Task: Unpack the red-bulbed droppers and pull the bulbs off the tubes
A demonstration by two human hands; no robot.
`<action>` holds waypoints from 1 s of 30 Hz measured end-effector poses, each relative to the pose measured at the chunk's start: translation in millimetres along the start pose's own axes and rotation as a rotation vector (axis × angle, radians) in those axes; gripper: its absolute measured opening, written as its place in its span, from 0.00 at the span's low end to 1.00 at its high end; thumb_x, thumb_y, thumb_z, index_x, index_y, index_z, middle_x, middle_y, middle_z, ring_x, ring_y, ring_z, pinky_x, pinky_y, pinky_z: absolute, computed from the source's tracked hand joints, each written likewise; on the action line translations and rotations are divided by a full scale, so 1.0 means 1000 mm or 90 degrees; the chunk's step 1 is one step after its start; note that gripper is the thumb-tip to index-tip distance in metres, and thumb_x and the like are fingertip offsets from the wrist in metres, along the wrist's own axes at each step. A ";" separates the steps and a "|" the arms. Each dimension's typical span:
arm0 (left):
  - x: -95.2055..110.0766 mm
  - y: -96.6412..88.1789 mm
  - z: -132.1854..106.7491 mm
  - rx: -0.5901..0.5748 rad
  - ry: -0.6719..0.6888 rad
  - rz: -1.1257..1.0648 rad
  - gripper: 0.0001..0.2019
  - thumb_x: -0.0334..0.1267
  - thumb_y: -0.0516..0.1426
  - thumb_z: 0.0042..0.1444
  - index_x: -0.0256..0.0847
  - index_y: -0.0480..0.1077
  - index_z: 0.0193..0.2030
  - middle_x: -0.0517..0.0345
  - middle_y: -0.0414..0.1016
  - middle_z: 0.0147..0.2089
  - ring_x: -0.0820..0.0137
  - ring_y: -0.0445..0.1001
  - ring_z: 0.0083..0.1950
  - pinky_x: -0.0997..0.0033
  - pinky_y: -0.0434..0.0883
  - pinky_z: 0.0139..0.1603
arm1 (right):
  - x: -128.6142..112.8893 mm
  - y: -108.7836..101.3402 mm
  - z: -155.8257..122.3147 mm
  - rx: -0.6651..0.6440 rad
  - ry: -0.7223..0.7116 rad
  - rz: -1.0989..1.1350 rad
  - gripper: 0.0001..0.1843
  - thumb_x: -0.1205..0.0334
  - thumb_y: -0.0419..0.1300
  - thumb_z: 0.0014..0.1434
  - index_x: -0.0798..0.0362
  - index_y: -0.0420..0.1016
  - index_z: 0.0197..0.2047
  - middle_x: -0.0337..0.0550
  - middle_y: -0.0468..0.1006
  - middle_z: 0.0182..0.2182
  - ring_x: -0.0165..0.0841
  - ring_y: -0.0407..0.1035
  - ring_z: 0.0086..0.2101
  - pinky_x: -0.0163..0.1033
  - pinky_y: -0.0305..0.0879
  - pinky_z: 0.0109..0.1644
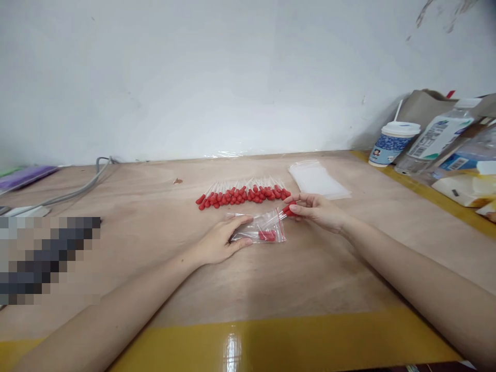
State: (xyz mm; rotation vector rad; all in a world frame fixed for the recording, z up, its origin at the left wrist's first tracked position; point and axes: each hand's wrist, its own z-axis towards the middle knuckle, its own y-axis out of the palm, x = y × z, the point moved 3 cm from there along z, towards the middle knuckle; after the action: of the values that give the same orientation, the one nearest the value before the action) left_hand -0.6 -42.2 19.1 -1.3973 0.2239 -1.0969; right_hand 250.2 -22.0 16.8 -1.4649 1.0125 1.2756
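Mid-table we list: bag (267,230), limp and slick, its end held in our left hand (221,241); dropper (289,210), light, seemingly brittle, pinched by its soft bulb in our right hand (318,211), grip narrow.

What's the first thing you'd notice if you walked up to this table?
The row of red-bulbed droppers in the middle of the wooden table jumps out first. Just in front of it, the left hand holds a small clear bag, while the right hand pinches a single dropper at the bag's red-edged mouth. A stack of clear bags lies just behind the right hand.
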 end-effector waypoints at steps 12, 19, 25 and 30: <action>-0.002 0.002 0.001 0.000 -0.003 0.002 0.23 0.45 0.53 0.57 0.42 0.58 0.59 0.51 0.65 0.57 0.63 0.64 0.56 0.60 0.63 0.56 | -0.059 -0.050 0.005 0.383 -0.431 -0.403 0.15 0.56 0.55 0.57 0.51 0.67 0.47 0.46 0.76 0.39 0.36 0.70 0.40 0.48 0.65 0.47; -0.002 0.002 0.000 0.000 -0.005 0.002 0.23 0.45 0.53 0.57 0.43 0.58 0.59 0.50 0.65 0.56 0.63 0.64 0.56 0.59 0.63 0.56 | -0.007 -0.017 0.044 0.297 -0.471 -0.664 0.15 0.64 0.47 0.60 0.51 0.70 0.47 0.46 0.75 0.41 0.40 0.63 0.44 0.49 0.62 0.50; -0.002 0.001 0.000 0.008 0.004 0.002 0.23 0.45 0.53 0.57 0.42 0.59 0.58 0.50 0.65 0.56 0.62 0.65 0.56 0.57 0.64 0.55 | 0.000 -0.014 0.048 0.204 -0.441 -0.662 0.19 0.62 0.46 0.60 0.49 0.68 0.52 0.42 0.73 0.48 0.40 0.62 0.45 0.50 0.61 0.52; -0.002 0.002 0.000 0.005 0.002 0.007 0.23 0.46 0.53 0.57 0.43 0.59 0.58 0.50 0.65 0.56 0.62 0.65 0.56 0.58 0.63 0.55 | 0.003 -0.008 0.044 0.169 -0.443 -0.655 0.19 0.61 0.45 0.61 0.49 0.68 0.53 0.43 0.72 0.49 0.39 0.62 0.45 0.50 0.60 0.52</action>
State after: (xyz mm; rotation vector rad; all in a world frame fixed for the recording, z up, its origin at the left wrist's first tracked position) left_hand -0.7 -40.5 16.8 -1.3858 0.2281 -1.0898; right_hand 247.8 22.9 12.6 -0.9591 -0.0845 0.7210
